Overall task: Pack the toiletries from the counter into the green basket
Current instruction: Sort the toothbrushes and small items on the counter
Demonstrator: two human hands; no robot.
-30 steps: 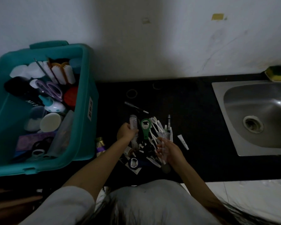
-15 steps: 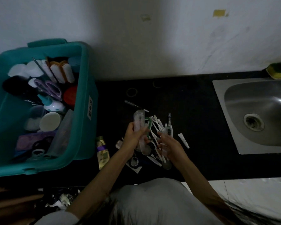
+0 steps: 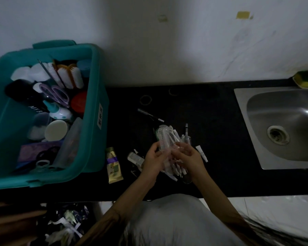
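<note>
My left hand (image 3: 154, 161) grips a clear plastic brush (image 3: 163, 139) by its lower end, held up over the black counter (image 3: 212, 121). My right hand (image 3: 188, 157) holds a second clear brush (image 3: 185, 144) and presses it against the first. Under both hands lies a heap of white toiletry sticks (image 3: 174, 172), partly hidden. A small tube (image 3: 114, 166), a little bottle (image 3: 135, 158), a dark pen-like stick (image 3: 149, 115) and a white tube (image 3: 202, 153) lie on the counter. The green basket (image 3: 96, 96) at left holds several toiletries.
A steel sink (image 3: 281, 128) is set into the counter at right, with a yellow-green soap dish (image 3: 306, 81) behind it. Two thin rings (image 3: 145, 99) lie near the wall. Crumpled wrappers (image 3: 64, 226) lie below the counter edge.
My left hand lifted a clear brush off the heap and brought it rightward against the brush in my right hand. The camera shifted slightly.
</note>
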